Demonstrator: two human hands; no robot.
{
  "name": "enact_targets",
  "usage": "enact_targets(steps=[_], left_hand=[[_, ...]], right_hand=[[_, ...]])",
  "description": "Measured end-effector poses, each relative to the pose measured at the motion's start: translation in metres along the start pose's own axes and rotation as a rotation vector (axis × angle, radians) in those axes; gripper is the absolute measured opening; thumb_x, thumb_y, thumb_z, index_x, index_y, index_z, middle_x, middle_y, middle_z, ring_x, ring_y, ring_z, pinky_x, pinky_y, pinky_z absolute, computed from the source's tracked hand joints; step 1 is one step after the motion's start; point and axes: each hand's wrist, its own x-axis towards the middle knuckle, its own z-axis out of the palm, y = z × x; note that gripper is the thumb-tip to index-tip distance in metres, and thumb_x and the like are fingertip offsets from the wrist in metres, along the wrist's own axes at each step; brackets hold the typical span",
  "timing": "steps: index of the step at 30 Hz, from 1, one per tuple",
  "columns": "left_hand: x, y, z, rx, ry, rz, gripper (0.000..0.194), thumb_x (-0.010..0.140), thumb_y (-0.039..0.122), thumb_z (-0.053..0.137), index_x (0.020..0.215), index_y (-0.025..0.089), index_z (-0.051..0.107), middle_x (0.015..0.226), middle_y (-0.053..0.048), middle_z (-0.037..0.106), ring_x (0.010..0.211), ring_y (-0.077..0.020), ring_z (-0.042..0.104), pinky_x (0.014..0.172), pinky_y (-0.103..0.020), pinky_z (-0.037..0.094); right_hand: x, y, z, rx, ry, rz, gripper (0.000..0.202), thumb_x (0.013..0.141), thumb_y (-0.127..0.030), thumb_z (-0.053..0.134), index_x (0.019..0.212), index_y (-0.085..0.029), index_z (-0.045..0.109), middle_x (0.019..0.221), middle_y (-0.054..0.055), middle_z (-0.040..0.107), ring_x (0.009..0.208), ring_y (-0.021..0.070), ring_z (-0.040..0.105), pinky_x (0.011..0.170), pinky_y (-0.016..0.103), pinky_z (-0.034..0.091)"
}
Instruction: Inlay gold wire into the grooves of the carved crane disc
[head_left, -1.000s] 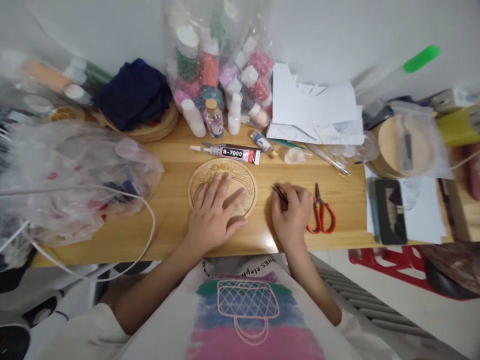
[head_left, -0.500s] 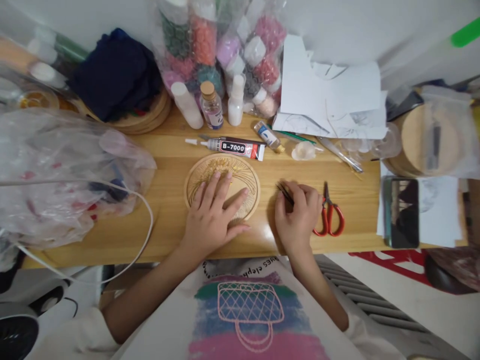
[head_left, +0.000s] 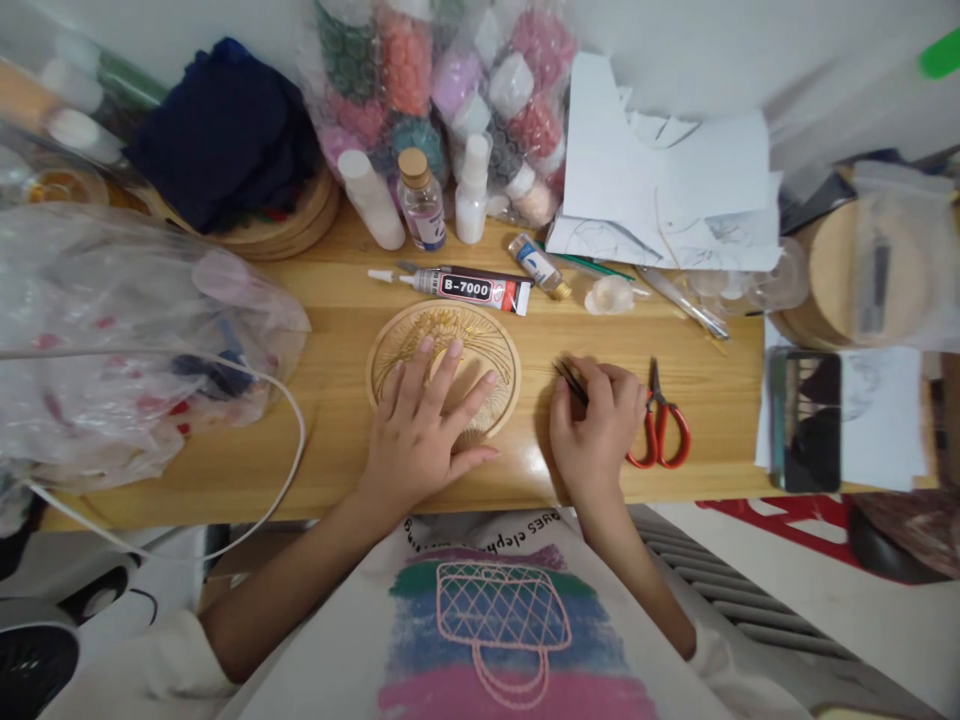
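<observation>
My left hand lies with fingers spread over a round wooden disc that carries gold, wire-like lines. Part of the disc is hidden under the hand. To its right, my right hand is closed on dark tweezers, whose tips point up and left over the table. Red-handled scissors lie just right of that hand, blades pointing away from me. Above the disc rests a B-7000 glue tube, and a small labelled vial lies beside it.
Bottles and a bag of coloured jars stand at the back. Papers lie back right, a phone at the right. A plastic bag and a white cable occupy the left.
The view has shifted slightly, so objects at the back appear a little higher or lower. Both hands keep their places, with the tweezers still in my right hand.
</observation>
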Motion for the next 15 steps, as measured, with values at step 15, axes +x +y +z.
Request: enact_targets(steps=[15], left_hand=[[0.004, -0.009, -0.014, -0.049, 0.043, -0.064, 0.046, 0.094, 0.036, 0.059, 0.138, 0.023, 0.055, 0.160, -0.016, 0.030, 0.147, -0.0381, 0.032, 0.116, -0.053, 0.035]], right_hand=[[0.001, 0.000, -0.001, 0.002, -0.014, 0.011, 0.022, 0.093, -0.028, 0.055, 0.110, -0.019, 0.067, 0.101, 0.010, 0.062, 0.094, 0.0248, 0.055, 0.083, 0.041, 0.042]])
